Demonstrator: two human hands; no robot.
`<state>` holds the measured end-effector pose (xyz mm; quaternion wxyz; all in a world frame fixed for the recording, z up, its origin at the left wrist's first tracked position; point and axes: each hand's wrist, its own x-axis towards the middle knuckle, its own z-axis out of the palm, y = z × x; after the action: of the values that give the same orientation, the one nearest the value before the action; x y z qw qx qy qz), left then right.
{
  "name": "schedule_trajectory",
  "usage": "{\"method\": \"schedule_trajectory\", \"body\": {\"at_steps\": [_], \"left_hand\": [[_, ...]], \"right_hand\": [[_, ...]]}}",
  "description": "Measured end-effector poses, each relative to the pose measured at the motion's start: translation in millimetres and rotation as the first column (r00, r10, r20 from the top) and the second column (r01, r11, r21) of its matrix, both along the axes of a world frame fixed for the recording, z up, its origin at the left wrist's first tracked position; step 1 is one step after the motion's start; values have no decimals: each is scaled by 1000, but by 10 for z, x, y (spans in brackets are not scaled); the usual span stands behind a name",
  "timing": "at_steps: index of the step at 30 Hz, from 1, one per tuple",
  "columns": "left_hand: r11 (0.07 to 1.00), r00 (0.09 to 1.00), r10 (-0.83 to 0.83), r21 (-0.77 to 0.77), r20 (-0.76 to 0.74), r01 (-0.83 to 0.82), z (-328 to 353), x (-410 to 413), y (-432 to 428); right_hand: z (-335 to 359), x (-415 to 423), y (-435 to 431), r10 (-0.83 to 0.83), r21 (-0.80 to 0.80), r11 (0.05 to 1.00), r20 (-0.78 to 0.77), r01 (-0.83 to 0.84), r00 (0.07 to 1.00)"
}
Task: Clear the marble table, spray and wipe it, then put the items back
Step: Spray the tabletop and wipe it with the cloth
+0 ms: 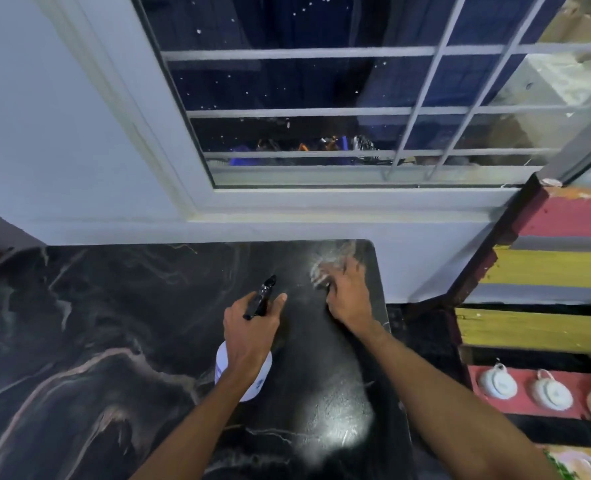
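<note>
The fingers (pixel 280 299) of the left hand (pixel 249 336) are curled round the neck of a spray bottle (pixel 244 370), the thumb stretched forward beside the black spray head (pixel 263 296), which points away toward the far edge of the worktop (pixel 90 323). The bottle's body is white and shows below the wrist, tilted and held above the dark surface; whether any liquid is inside cannot be told, since the wall is opaque from this angle. The right hand (pixel 347 292) lies palm down near the far right corner of the worktop, its fingers (pixel 351 266) spread and bent over a blurred, pale cloth (pixel 325 271) that they press against the marble; only a smeared whitish edge of the cloth shows past the knuckles. A pale, misty sheen (pixel 339 420) lies on the marble nearer the person, between the two forearms and toward the right edge. The worktop itself is black marble with pinkish and white veins, and no other item stands on the part that is in view. Behind it rise a light wall and a window (pixel 339 98) with white bars, dark beyond the glass. To the right of the worktop stands a piece of furniture with red, yellow and grey painted boards (pixel 546 265), and on a red ledge lower down sit two round white objects (pixel 498 381), too small to identify.
</note>
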<state>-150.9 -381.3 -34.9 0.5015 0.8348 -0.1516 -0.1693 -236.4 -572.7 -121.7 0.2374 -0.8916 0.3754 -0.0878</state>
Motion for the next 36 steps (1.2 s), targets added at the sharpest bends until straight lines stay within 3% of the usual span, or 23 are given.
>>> {"method": "schedule_trajectory", "body": {"at_steps": [2,6,7,9,11,13,17,22,30,36], "left_hand": [[1000,1000,16,-19,27,-16,-15,-8,-143],[998,998,39,-42,55,-37,-16,26,-271],[998,998,43,-47,49,-41,-12,29,-268],[997,997,70,-44,37,-68,-14,34,-176],[994,995,101,-38,24,-100,-1,30,-61],[993,993,117,-12,23,-117,7,62,80],[991,992,128,21,22,-129,40,250,356],[988,987,156,-14,27,-155,98,632,766],[989,988,144,-52,61,-141,76,1550,1677],[991,989,127,-38,75,-125,28,1953,2405]], "right_hand": [[30,227,-227,-160,37,986,-17,161,987],[-30,335,-323,119,-92,988,-33,-122,992],[-46,261,-432,85,-108,990,-19,-86,996],[-51,153,-597,-165,-35,985,34,166,986],[-28,117,-603,-331,13,944,-8,331,944],[-10,252,-437,-317,-12,948,-38,317,948],[7,613,-2,-24,-34,999,-29,23,999],[-8,903,121,-223,44,973,-29,225,974],[-9,2079,1327,87,22,996,-7,-87,996],[13,1993,2643,445,-26,895,-19,-445,895]]}}
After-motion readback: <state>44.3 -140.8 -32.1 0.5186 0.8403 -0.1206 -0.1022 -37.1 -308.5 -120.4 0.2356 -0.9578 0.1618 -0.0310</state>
